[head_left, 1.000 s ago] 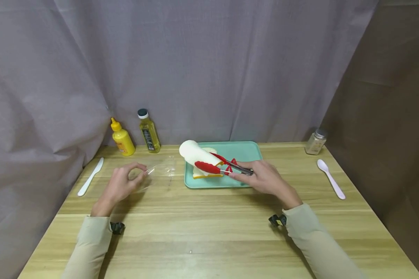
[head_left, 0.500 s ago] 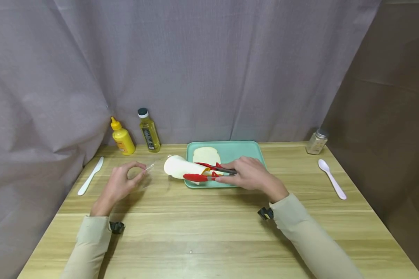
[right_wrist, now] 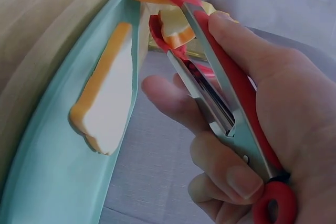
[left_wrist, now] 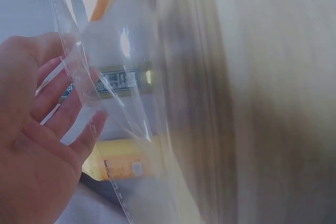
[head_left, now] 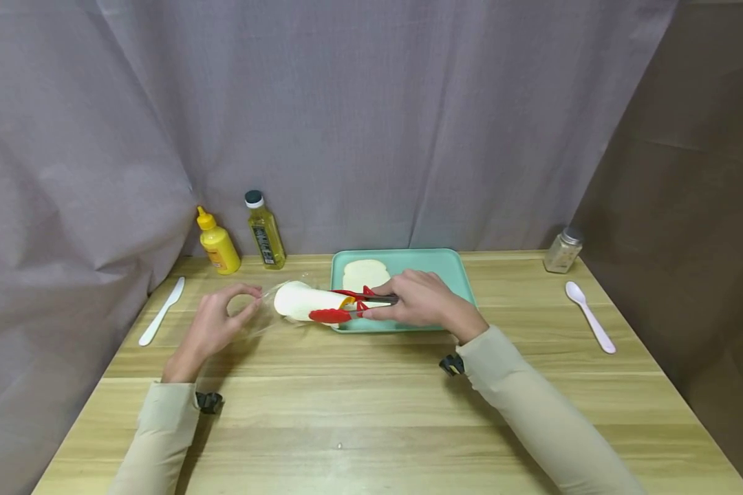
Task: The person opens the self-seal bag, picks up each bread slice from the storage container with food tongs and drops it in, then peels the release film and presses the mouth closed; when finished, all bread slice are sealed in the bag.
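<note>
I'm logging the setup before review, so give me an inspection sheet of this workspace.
Surface: light wooden table.
Job's things: white bread slice clamped in red-tipped metal tongs at the mouth of a clear plastic bag; another slice on the teal tray.
Clutter: yellow squeeze bottle, oil bottle, white plastic knife, white spoon, spice jar.
Grippers: left hand pinches bag; right hand grips tongs.
Cables: nothing seen.
Surroundings: grey curtain.

A mustard bottle [head_left: 218, 243], oil bottle [head_left: 263, 231], knife [head_left: 161, 311], spoon [head_left: 588, 317] and jar [head_left: 561, 250] sit apart.
</note>
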Motion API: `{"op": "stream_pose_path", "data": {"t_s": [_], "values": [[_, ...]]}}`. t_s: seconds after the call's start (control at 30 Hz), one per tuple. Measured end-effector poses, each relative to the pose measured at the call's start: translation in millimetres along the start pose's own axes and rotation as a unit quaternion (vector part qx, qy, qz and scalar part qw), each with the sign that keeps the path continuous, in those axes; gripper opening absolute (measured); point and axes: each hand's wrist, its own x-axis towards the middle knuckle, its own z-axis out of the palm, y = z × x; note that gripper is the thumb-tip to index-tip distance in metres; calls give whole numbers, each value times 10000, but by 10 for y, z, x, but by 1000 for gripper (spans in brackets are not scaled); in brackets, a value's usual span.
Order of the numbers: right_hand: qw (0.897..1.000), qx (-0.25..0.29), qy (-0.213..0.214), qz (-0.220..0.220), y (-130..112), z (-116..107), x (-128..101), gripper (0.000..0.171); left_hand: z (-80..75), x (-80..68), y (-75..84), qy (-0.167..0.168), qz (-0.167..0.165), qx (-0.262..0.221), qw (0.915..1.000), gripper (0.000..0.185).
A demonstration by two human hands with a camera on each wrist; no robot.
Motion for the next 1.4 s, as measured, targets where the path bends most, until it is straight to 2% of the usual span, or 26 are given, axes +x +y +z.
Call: {"op": "stream_pose_path", "data": {"t_s": [0.4,0.77,1.1,1.4], "values": [[9999,75,42,-123,-117,-72,99,62,-8,-7,47,76,118,-150,9998,16],[9996,128,-230,-95,-149,1,159,64,-7,-25,19,195,106,-205,9995,17],[9995,157,-162,-205,-215,57,276,63,-4,-45,-37,412,129,-416,9982,17],[9993,105,-150,-323,-327,132,366,62,-1,-34,-38,362,248,-536,9976,15]]}}
